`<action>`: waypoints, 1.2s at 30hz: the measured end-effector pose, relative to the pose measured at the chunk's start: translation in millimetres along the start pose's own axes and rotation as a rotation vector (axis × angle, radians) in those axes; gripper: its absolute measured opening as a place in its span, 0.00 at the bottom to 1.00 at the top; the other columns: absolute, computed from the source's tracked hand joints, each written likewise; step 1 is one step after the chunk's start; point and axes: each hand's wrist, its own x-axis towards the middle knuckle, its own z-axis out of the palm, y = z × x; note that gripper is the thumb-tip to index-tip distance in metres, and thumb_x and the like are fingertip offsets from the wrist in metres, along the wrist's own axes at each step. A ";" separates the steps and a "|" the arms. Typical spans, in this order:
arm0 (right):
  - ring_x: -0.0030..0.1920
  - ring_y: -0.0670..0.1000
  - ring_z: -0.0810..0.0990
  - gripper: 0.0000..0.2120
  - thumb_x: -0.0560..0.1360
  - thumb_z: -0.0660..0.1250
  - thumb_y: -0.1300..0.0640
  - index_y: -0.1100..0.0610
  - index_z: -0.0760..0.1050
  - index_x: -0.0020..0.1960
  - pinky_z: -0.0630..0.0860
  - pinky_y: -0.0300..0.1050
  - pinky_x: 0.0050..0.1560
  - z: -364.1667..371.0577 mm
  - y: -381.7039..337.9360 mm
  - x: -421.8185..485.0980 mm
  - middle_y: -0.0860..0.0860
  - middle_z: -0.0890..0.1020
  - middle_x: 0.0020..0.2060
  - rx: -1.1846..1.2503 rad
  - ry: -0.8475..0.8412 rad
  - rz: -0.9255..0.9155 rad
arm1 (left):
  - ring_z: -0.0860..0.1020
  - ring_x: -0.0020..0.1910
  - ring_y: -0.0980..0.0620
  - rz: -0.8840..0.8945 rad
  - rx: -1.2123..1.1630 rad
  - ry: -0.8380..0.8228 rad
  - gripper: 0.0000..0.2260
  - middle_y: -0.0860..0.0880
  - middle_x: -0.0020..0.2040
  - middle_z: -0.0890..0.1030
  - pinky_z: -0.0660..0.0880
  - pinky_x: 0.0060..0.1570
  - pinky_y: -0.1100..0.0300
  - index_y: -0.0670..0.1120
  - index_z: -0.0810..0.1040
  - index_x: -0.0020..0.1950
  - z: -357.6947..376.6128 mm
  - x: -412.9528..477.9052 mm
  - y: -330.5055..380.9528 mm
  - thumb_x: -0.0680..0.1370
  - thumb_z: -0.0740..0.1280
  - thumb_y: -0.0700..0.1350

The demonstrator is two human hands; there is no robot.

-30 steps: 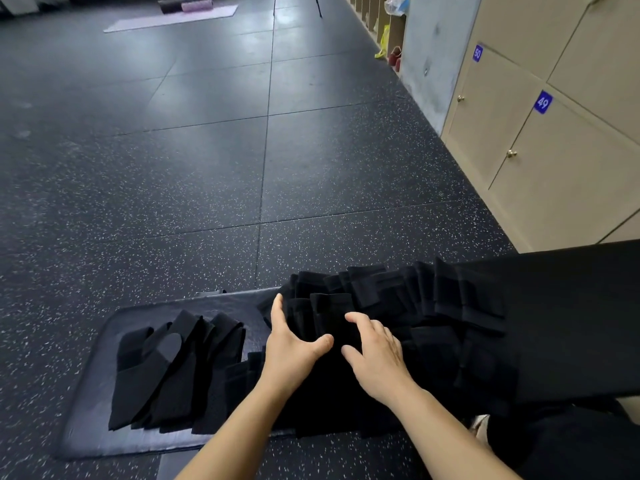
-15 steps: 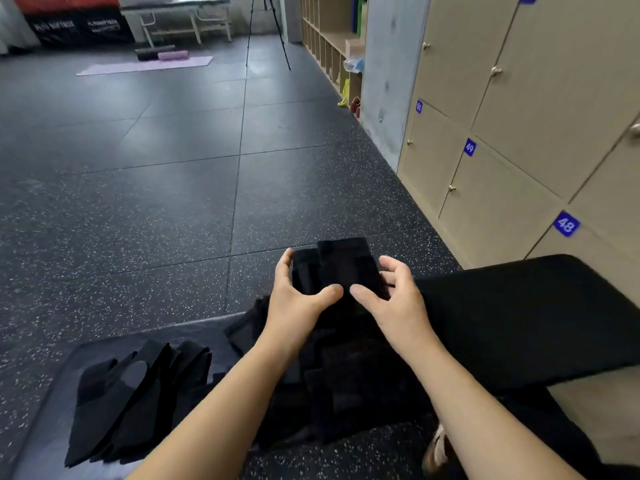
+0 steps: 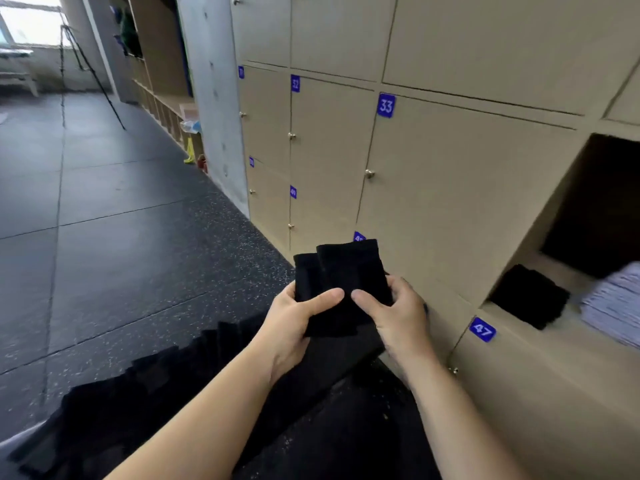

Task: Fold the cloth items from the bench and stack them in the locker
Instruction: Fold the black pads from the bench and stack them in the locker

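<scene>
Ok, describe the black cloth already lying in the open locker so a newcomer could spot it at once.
Look along the wall of tan lockers to the open locker at far right, above number plate 47. On its shelf lies a folded black cloth, the only dark piece there, left of a pale folded stack.

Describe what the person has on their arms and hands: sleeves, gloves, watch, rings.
Nothing worn shows. The left hand and right hand are ungloved, with no rings on the fingers that are in view. The left forearm and right forearm are bare down to the bottom edge of the picture: no sleeves, watch or bracelet, and no markings.
</scene>
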 end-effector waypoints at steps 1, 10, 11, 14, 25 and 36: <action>0.44 0.47 0.83 0.09 0.70 0.75 0.58 0.52 0.77 0.48 0.80 0.45 0.44 -16.1 0.9 0.3 0.48 0.84 0.42 -0.007 0.039 0.003 | 0.84 0.48 0.40 -0.031 -0.018 -0.030 0.17 0.39 0.51 0.84 0.82 0.40 0.51 0.41 0.78 0.59 15.0 1.9 -5.3 0.72 0.72 0.36; 0.44 0.48 0.84 0.10 0.69 0.73 0.60 0.54 0.78 0.49 0.82 0.49 0.46 -145.0 18.1 -10.1 0.49 0.84 0.43 -0.072 0.232 0.089 | 0.84 0.53 0.42 -0.230 0.039 -0.304 0.15 0.40 0.55 0.84 0.82 0.43 0.54 0.41 0.80 0.60 132.4 12.1 -65.8 0.75 0.70 0.42; 0.44 0.47 0.84 0.10 0.69 0.73 0.60 0.54 0.79 0.50 0.82 0.49 0.47 -155.4 22.1 -10.8 0.49 0.85 0.43 -0.071 0.242 0.103 | 0.83 0.53 0.42 -0.244 0.045 -0.315 0.15 0.40 0.55 0.84 0.81 0.44 0.54 0.40 0.80 0.61 141.8 13.7 -73.2 0.75 0.70 0.43; 0.43 0.46 0.84 0.09 0.69 0.73 0.59 0.53 0.79 0.49 0.82 0.47 0.46 -181.9 33.5 -12.2 0.48 0.85 0.43 -0.061 0.258 0.140 | 0.83 0.53 0.41 -0.268 0.049 -0.333 0.16 0.39 0.55 0.84 0.81 0.41 0.56 0.38 0.79 0.61 162.7 20.4 -95.3 0.75 0.69 0.42; 0.37 0.45 0.83 0.05 0.69 0.72 0.61 0.56 0.77 0.43 0.76 0.36 0.35 -237.0 76.4 16.1 0.49 0.84 0.37 -0.039 0.281 0.239 | 0.81 0.57 0.37 -0.344 0.004 -0.344 0.19 0.37 0.58 0.82 0.81 0.49 0.47 0.38 0.76 0.65 207.6 67.3 -146.6 0.75 0.70 0.41; 0.47 0.53 0.83 0.04 0.71 0.71 0.61 0.57 0.78 0.46 0.79 0.51 0.51 -271.7 107.2 70.5 0.53 0.85 0.43 -0.055 0.311 0.242 | 0.82 0.56 0.41 -0.408 -0.039 -0.348 0.18 0.40 0.57 0.83 0.78 0.56 0.46 0.41 0.76 0.65 226.2 123.7 -167.9 0.76 0.68 0.45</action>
